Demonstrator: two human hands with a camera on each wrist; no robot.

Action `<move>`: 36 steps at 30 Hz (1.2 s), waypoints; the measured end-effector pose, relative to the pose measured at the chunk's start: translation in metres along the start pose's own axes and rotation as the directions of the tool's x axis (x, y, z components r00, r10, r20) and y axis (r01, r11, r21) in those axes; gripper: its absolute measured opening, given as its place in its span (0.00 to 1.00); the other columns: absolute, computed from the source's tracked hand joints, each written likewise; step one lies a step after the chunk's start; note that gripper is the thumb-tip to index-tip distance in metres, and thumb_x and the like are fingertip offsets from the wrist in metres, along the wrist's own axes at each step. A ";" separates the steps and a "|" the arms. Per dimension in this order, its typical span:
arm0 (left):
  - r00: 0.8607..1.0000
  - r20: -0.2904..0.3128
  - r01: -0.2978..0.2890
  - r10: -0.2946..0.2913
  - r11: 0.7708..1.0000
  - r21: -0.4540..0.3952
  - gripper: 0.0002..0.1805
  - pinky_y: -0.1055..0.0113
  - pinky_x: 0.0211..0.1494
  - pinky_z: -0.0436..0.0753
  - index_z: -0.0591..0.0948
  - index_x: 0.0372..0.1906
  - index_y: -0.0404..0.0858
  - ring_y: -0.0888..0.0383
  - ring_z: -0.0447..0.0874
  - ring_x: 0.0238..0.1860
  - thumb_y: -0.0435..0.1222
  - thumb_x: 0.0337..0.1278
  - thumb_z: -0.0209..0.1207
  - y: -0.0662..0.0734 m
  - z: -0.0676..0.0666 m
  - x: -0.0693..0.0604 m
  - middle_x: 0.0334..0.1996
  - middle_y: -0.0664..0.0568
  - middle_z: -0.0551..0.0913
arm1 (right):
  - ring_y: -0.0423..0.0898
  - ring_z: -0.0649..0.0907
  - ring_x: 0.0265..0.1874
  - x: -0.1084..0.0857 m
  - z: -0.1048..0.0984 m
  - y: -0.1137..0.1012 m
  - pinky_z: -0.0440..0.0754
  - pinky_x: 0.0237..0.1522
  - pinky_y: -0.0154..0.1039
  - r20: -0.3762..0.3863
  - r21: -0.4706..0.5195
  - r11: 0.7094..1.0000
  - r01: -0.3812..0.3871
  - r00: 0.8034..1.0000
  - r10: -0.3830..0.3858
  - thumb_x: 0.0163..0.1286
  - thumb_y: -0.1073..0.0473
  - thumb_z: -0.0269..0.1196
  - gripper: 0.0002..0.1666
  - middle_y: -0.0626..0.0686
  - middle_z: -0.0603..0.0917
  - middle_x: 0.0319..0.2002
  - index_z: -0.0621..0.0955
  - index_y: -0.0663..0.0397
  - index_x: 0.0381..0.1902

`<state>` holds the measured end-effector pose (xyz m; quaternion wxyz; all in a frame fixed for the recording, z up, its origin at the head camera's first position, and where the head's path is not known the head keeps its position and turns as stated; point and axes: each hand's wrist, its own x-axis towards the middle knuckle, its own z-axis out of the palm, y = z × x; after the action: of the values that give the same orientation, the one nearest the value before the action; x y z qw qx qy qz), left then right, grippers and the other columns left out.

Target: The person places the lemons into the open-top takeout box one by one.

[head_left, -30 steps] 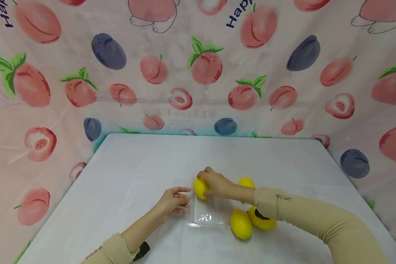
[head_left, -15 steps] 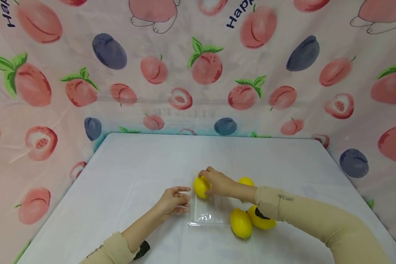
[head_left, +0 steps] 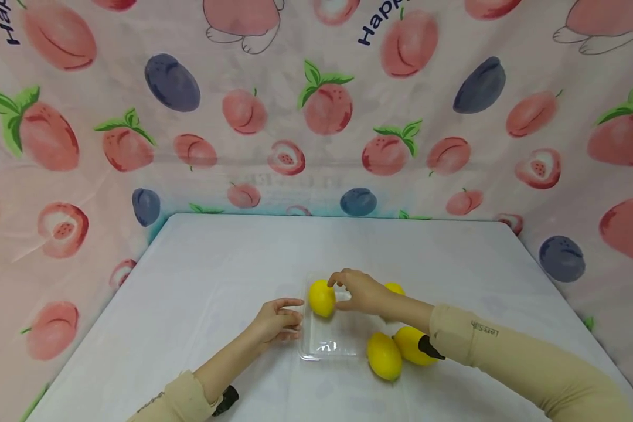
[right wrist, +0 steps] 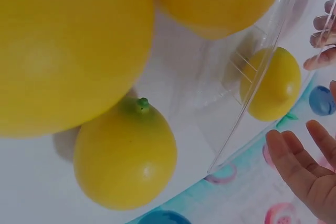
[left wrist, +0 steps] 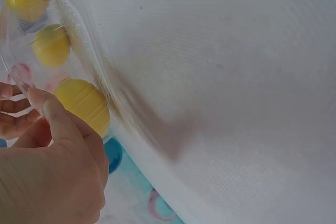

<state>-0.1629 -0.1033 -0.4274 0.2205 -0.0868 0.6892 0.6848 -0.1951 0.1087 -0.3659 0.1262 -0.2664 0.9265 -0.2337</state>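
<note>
In the head view a clear plastic box [head_left: 329,350] lies mid-table, with one yellow lemon [head_left: 322,299] in its far left part. My right hand [head_left: 363,293] hovers just right of that lemon, fingers spread and holding nothing; the right wrist view shows a gap between the hand [right wrist: 310,174] and the lemon [right wrist: 272,83]. At the box's left side is my left hand [head_left: 275,321], its fingers loosely extended; in the left wrist view the hand [left wrist: 63,156] has its fingertips at the clear wall. Whether they press on it cannot be told.
Right of the box lie two lemons side by side, one nearer [head_left: 384,356] and one partly behind the right wrist's dark strap [head_left: 431,347]. Another lemon [head_left: 395,288] shows beyond the right forearm. A fruit-print cloth [head_left: 216,88] hangs behind the white table [head_left: 242,246].
My right hand has let go of the lemon in the box and moved slightly right. The lemon stays in the box's far left part; the left hand has hardly moved.
</note>
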 end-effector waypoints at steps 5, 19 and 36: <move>1.000 -0.029 0.006 -0.006 1.000 0.002 0.22 0.70 0.31 0.86 0.72 0.59 0.30 0.61 0.78 0.25 0.24 0.57 0.55 0.000 -0.002 -0.003 0.32 0.48 0.80 | 0.54 0.79 0.45 -0.011 -0.004 -0.003 0.82 0.49 0.47 -0.013 0.015 1.000 -0.022 1.000 0.022 0.57 0.63 0.68 0.20 0.58 0.80 0.45 0.78 0.57 0.49; 0.999 -0.033 0.017 -0.018 1.000 -0.016 0.22 0.70 0.31 0.86 0.72 0.59 0.30 0.61 0.78 0.25 0.24 0.57 0.55 -0.005 -0.001 -0.003 0.32 0.48 0.80 | 0.50 0.78 0.44 -0.047 -0.020 0.009 0.82 0.46 0.43 0.010 -0.001 0.999 -0.040 0.999 0.040 0.59 0.60 0.67 0.17 0.51 0.81 0.44 0.79 0.51 0.47; 0.999 -0.032 0.030 -0.030 1.000 0.008 0.21 0.69 0.31 0.86 0.73 0.58 0.32 0.60 0.78 0.25 0.25 0.58 0.56 -0.001 0.003 -0.001 0.33 0.47 0.79 | 0.52 0.78 0.41 -0.089 -0.037 0.034 0.83 0.44 0.46 0.049 0.028 0.993 -0.111 0.993 0.110 0.58 0.60 0.68 0.19 0.55 0.81 0.45 0.78 0.58 0.47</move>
<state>-0.1606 -0.1009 -0.4276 0.2200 -0.1071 0.6942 0.6769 -0.1501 0.1969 -0.3417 0.1647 -0.2182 0.9329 -0.2343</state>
